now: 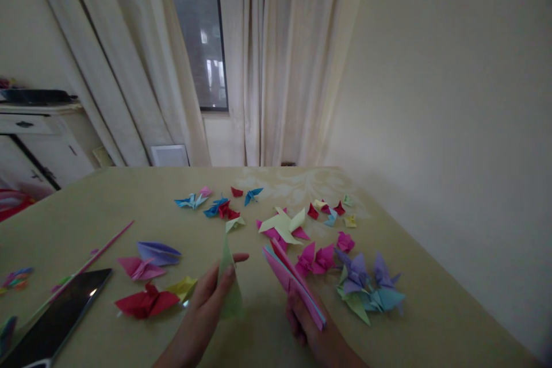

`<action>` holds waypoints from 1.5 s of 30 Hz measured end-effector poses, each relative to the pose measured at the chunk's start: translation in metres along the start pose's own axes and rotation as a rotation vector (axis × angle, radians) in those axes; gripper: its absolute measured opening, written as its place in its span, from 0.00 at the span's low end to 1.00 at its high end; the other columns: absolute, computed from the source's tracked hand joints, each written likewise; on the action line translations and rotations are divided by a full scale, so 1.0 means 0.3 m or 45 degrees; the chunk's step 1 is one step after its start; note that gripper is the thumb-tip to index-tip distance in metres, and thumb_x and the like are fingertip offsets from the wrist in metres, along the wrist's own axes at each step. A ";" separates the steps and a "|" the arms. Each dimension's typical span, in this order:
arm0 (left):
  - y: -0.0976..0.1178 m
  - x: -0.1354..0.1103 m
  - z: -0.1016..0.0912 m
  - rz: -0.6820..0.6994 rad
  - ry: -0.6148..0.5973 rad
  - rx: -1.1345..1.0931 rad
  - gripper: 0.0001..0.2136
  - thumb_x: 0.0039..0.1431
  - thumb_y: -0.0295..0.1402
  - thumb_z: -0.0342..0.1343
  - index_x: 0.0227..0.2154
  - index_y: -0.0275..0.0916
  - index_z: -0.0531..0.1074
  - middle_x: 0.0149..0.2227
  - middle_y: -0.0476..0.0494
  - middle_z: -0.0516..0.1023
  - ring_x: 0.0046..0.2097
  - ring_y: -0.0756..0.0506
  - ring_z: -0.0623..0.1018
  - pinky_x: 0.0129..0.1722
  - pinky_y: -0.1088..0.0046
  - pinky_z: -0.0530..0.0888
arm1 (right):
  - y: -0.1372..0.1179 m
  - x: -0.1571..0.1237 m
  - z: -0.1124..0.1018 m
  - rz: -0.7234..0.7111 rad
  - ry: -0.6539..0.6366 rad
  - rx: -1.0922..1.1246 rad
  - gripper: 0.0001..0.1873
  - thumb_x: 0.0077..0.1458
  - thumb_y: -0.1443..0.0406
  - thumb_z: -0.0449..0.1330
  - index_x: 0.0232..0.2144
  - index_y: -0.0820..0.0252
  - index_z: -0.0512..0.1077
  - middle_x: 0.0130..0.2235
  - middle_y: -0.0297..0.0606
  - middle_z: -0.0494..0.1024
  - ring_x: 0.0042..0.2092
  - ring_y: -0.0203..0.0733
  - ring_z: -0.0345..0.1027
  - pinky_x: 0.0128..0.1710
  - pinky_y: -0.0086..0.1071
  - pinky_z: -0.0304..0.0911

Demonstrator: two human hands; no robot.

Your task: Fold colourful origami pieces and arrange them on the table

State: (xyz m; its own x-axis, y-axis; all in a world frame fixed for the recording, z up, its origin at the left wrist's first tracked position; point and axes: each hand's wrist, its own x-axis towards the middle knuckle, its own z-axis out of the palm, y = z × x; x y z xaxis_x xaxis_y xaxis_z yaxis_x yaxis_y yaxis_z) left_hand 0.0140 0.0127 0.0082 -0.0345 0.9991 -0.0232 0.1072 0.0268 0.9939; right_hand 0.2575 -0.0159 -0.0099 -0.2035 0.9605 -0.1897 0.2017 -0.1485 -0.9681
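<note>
Between the thumb and fingers of my left hand (211,299) is a folded piece of pale green paper (231,293), held upright with its point at the top. My right hand (304,316) grips a folded paper bundle (293,282) with pink, red and light blue layers, tilted to the left. Just beyond that bundle lies a pale green paper pinwheel shape (282,224) on pink paper. Pink origami pieces (317,259) rest right of my right hand. Left of my left hand are a red paper crane (147,301) and a yellow folded piece (183,287).
A dark tablet (60,316) and a long pink stick (106,247) lie on the left of the table (150,201). Purple, green and blue origami (368,287) sits at the right. Small blue and red folded pieces (219,207) are farther back. A wall (452,155) borders the right side.
</note>
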 end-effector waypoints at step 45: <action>-0.071 -0.039 0.069 0.220 -0.097 -0.051 0.20 0.70 0.48 0.58 0.58 0.48 0.80 0.62 0.38 0.79 0.40 0.45 0.82 0.37 0.73 0.81 | 0.020 -0.013 -0.013 0.215 -0.476 0.400 0.19 0.53 0.50 0.63 0.31 0.60 0.82 0.27 0.33 0.67 0.29 0.37 0.58 0.32 0.30 0.53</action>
State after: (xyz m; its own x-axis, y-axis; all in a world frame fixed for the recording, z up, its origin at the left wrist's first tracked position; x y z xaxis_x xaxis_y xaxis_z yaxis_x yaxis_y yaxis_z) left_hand 0.0326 0.0012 -0.0148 0.0566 0.9883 0.1416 0.0655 -0.1452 0.9872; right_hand 0.2633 -0.0196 -0.0142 -0.5331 0.7760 -0.3371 -0.0249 -0.4127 -0.9105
